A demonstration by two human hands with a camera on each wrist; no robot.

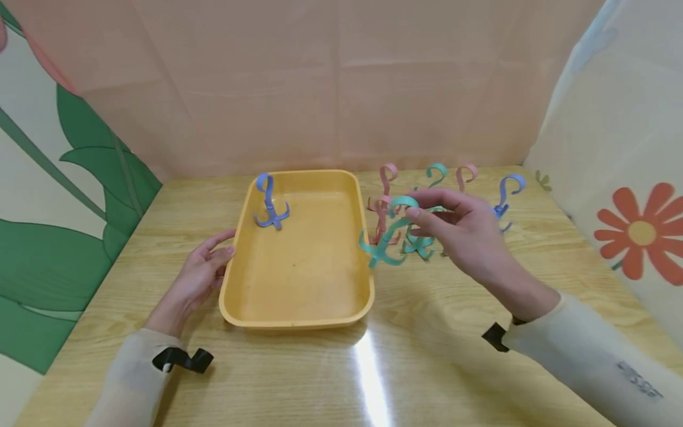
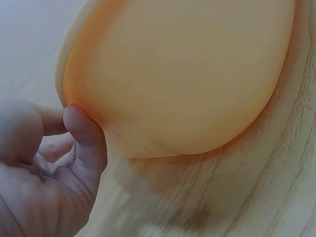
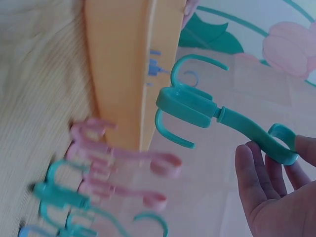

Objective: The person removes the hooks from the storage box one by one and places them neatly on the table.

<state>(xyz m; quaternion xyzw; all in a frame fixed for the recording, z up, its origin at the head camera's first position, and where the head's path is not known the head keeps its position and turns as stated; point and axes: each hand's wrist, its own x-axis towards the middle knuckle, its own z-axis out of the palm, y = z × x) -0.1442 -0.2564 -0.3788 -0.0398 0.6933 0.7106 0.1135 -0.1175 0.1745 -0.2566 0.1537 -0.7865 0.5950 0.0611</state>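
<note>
My right hand (image 1: 466, 234) holds a green claw hook (image 1: 380, 250) by its curved top, between thumb and fingers. The hook hangs raised near the tray's right rim; in the right wrist view its prongs and swivel neck (image 3: 190, 107) show plainly. On the other side, my left hand (image 1: 198, 277) grips the left edge of a yellow tray (image 1: 299, 279). Its thumb and fingers pinch the rim in the left wrist view, at the tray wall (image 2: 182, 74). A blue claw hook (image 1: 272, 214) stands inside the tray, toward its far left corner.
Right of the tray stand more claw hooks: pink ones (image 1: 381, 220), green ones (image 1: 419, 244) and a blue one (image 1: 503, 193), partly hidden behind my right hand. They stand close together on the wooden table (image 1: 427, 367). A pink cloth (image 1: 299, 89) hangs behind the table.
</note>
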